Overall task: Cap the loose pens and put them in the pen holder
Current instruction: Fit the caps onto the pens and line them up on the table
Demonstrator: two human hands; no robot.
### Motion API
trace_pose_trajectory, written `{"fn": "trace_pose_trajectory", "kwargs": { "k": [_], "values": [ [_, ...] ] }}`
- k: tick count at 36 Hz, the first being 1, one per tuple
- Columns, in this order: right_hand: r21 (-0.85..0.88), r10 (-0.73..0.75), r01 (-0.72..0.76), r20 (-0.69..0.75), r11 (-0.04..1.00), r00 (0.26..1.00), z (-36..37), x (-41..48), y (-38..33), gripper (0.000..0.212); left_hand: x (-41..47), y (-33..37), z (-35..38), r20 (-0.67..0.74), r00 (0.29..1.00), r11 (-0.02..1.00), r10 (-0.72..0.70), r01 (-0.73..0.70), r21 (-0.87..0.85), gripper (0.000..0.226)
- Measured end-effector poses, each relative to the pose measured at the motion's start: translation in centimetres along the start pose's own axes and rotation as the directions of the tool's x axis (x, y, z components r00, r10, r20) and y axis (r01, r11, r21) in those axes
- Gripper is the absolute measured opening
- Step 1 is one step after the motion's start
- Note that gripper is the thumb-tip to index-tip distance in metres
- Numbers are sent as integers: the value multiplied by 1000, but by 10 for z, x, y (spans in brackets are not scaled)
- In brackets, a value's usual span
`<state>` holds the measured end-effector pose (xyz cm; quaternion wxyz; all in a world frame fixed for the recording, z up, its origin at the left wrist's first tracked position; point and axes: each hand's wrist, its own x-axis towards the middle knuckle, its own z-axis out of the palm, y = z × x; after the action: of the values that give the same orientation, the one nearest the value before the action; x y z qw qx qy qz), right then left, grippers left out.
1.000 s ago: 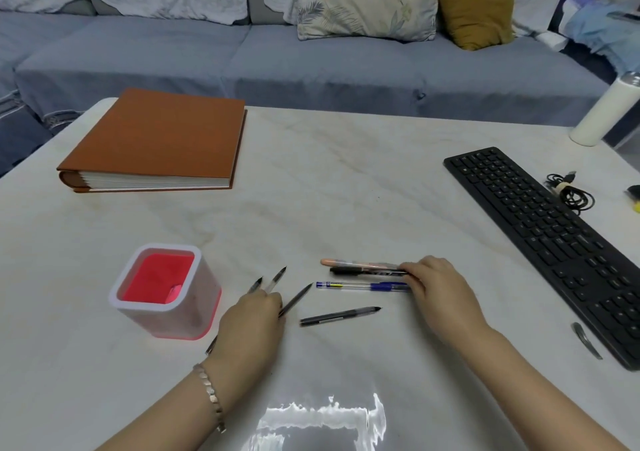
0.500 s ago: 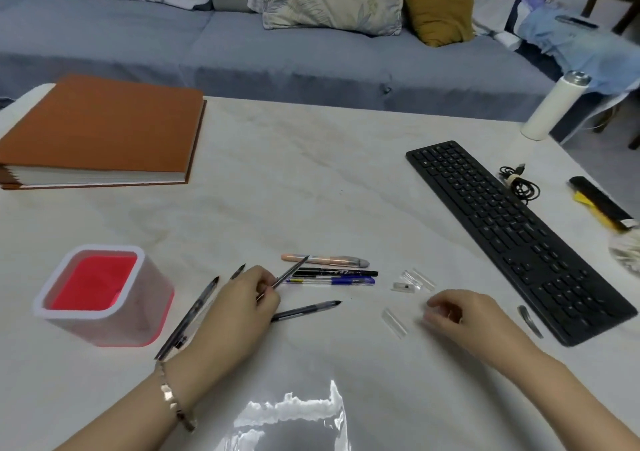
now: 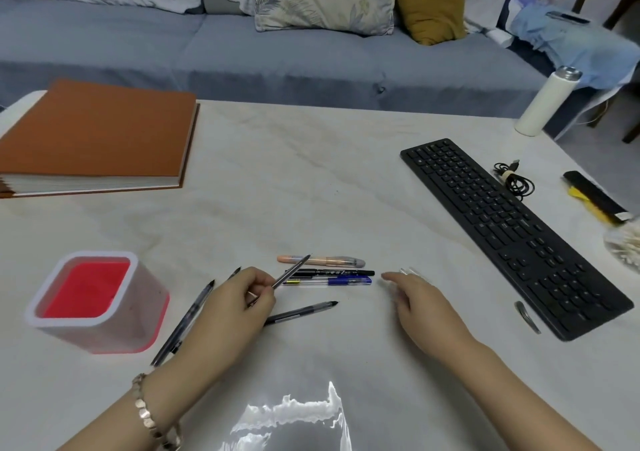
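My left hand (image 3: 230, 306) pinches an uncapped grey pen (image 3: 292, 271), tip pointing up and right. Three capped pens lie in a row just beyond it: orange (image 3: 322, 260), black (image 3: 332, 272) and blue (image 3: 332, 281). Another uncapped pen (image 3: 304, 311) lies right of my left hand, and two more (image 3: 185, 320) lie between that hand and the red-and-white pen holder (image 3: 86, 326). My right hand (image 3: 420, 303) rests palm down, fingers stretched over clear pen caps (image 3: 414, 273), partly hidden; whether it grips one is unclear.
A black keyboard (image 3: 509, 228) runs along the right, with a coiled cable (image 3: 514, 180) and a dark clip (image 3: 526, 316) beside it. An orange binder (image 3: 97, 138) lies at the back left. A white bottle (image 3: 547, 102) stands at the far right corner.
My right hand has moved up and left from the loose caps near the table front to the caps beside the capped pens. My left hand keeps the grey pen, raised slightly.
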<state>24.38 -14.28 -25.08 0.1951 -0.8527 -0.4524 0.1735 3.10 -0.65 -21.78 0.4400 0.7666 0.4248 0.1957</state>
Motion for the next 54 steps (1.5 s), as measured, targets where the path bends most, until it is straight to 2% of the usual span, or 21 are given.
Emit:
{"fn": "trace_pose_trajectory", "kwargs": {
  "k": [2,7,9,15,18,20,24,27,32,41,45,49,51,54],
  "values": [
    [-59,13,-13,9,998,1000,-2,1,2,40,0,0,0,6,1000,1000,-6,6,-8,27],
    [-217,73,-86,-67,972,995,-5,11,6,25,-2,2,0,38,999,1000,-1,2,-29,23],
    [-226,77,-92,-76,970,994,-6,14,8,22,-4,4,0,45,999,999,11,-10,-42,20],
    [-115,46,-49,-33,992,998,-8,19,4,12,-7,8,-3,20,998,992,56,-53,-110,23],
    [174,-37,48,-68,984,997,-13,15,-17,2,-9,10,-4,7,996,990,88,-86,-108,25],
    [379,-84,120,-112,918,990,-19,8,-35,9,-11,12,-5,-3,994,989,113,-113,-95,26],
    [554,-180,231,-145,800,973,-30,-7,-62,23,-13,12,-6,-26,984,983,174,-175,-49,18],
    [591,-200,252,-154,766,968,-33,-14,-71,25,-14,13,-8,-27,977,977,210,-210,-22,15],
    [622,-195,253,-162,741,967,-33,-17,-73,27,-16,14,-10,-28,969,969,247,-247,3,23],
    [599,-232,280,-159,750,960,-29,-18,-78,28,-19,19,-10,-13,965,965,261,-261,-10,8],
    [633,-255,283,-138,720,957,-26,-18,-80,30,-20,22,-10,-1,957,957,289,-289,3,2],
    [618,-305,305,-110,724,946,-28,-17,-78,36,-20,19,-16,30,919,917,393,-394,60,22],
    [592,-324,323,-108,739,940,-27,-17,-77,38,-20,18,-19,73,895,889,440,-446,101,22],
    [551,-349,368,-145,749,926,-25,-17,-77,20,-20,17,-20,112,872,860,477,-489,146,20]
  ]
}}
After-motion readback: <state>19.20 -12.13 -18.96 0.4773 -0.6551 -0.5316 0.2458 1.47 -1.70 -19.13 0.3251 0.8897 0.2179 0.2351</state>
